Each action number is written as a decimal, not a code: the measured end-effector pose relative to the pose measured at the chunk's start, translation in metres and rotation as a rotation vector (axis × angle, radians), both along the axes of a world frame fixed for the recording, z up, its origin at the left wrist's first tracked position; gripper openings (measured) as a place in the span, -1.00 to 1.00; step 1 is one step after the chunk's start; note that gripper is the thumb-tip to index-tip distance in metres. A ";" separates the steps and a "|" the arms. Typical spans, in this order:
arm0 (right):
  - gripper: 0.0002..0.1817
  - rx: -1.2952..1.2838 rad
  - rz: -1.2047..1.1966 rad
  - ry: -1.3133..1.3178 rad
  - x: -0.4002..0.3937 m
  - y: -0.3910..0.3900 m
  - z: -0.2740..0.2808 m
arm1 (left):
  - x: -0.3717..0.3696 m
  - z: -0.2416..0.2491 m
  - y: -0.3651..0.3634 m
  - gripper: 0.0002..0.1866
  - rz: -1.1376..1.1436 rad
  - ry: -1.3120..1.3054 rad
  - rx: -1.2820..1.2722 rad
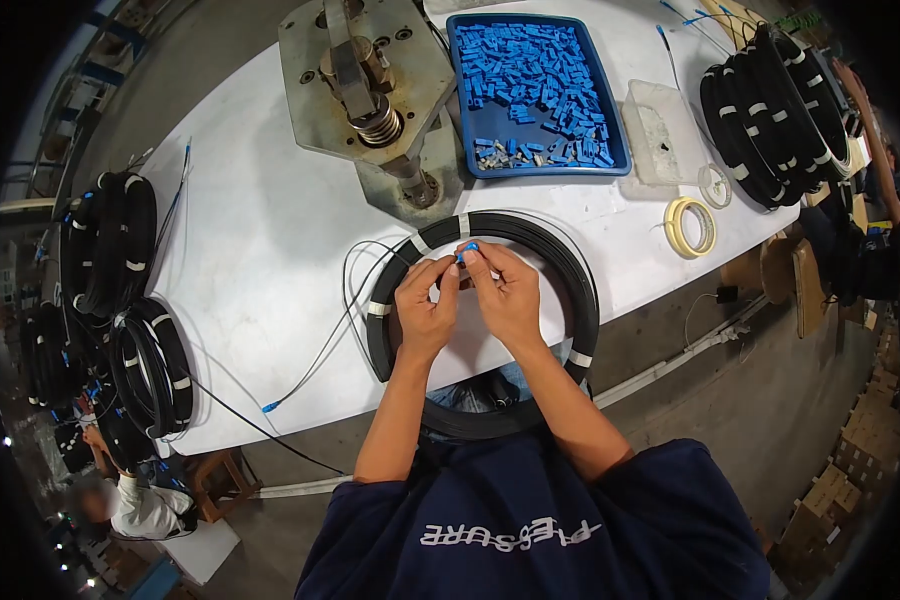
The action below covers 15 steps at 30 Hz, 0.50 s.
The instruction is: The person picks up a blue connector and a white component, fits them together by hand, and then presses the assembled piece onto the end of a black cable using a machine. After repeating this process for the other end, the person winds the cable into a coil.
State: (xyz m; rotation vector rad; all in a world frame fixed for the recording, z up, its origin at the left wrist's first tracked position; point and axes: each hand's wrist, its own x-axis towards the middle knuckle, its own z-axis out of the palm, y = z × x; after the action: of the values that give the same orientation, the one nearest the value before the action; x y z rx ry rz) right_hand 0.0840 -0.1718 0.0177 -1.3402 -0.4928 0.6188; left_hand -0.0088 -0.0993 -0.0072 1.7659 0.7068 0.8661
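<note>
A small blue cable connector (pixel 467 248) is pinched between the fingertips of both hands; its details are partly hidden by the fingers. My left hand (pixel 427 308) grips from the left, thumb and index finger pressed together. From the other side, my right hand (pixel 510 300) closes on the same piece. Both hands are above a large coil of black cable (pixel 582 300), bound with white tape and overhanging the table's front edge. A loose cable end with another blue connector (pixel 271 407) lies to the left of the coil.
A metal press (pixel 370 90) stands behind the coil. Right of it are a blue tray (pixel 625 150) of blue connector parts, a clear plastic box (pixel 655 130) and a yellowish tape roll (pixel 690 228). More black coils (pixel 115 240) (pixel 770 120) sit at both table ends. Other people are nearby.
</note>
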 end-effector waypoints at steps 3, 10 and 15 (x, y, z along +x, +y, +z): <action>-0.77 0.006 -0.037 0.075 -0.007 0.003 -0.010 | 0.001 -0.002 -0.003 -0.85 0.049 -0.054 -0.080; -0.76 -0.013 -0.114 0.079 -0.007 0.001 -0.020 | 0.001 -0.005 -0.002 -0.83 -0.026 0.008 -0.017; -0.76 0.003 -0.073 0.049 -0.006 -0.002 -0.013 | -0.001 -0.003 -0.005 -0.83 -0.015 0.045 -0.067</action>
State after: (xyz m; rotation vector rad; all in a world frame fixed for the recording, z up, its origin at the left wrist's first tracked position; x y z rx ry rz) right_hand 0.0775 -0.1742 0.0050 -1.3313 -0.4037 0.5891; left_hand -0.0101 -0.1042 -0.0104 1.7329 0.7430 0.7863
